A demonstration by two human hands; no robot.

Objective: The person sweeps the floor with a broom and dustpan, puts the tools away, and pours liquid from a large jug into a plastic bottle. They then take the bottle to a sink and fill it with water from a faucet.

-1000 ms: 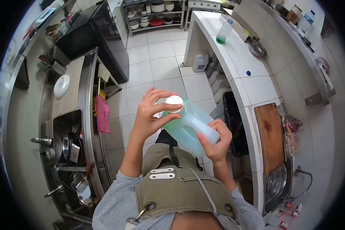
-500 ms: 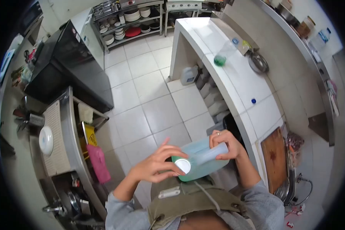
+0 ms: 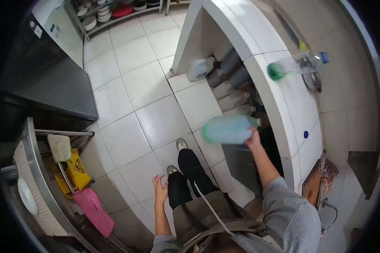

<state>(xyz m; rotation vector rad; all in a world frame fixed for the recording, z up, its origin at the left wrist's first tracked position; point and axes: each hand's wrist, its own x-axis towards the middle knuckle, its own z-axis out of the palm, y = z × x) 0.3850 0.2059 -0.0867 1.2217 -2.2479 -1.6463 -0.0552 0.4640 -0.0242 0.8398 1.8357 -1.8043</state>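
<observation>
My right hand (image 3: pixel 252 139) grips a large translucent jug (image 3: pixel 226 129) with green-tinted liquid near its handle and neck. The jug lies on its side in the air, its white-capped end toward the opening under the white tiled counter. My left hand (image 3: pixel 159 187) hangs over the floor beside my legs, its fingers apart and nothing in it. Under the counter, several jugs (image 3: pixel 233 100) stand in a row just past the held one. On the counter top rest a clear bottle with a green bottom (image 3: pixel 278 71) and a small blue cap (image 3: pixel 306 134).
A metal pan (image 3: pixel 312 81) and a wooden board (image 3: pixel 311 185) are on the white counter (image 3: pixel 278 101). At the left are a black fridge (image 3: pixel 42 71), a metal sink table, a yellow wet-floor sign (image 3: pixel 78 168) and a pink cloth (image 3: pixel 93 209). Dish shelves stand at the back.
My left hand has let go of the jug's cap and dropped down left. My right hand has carried the jug forward toward the under-counter space. The view has shifted lower and closer.
</observation>
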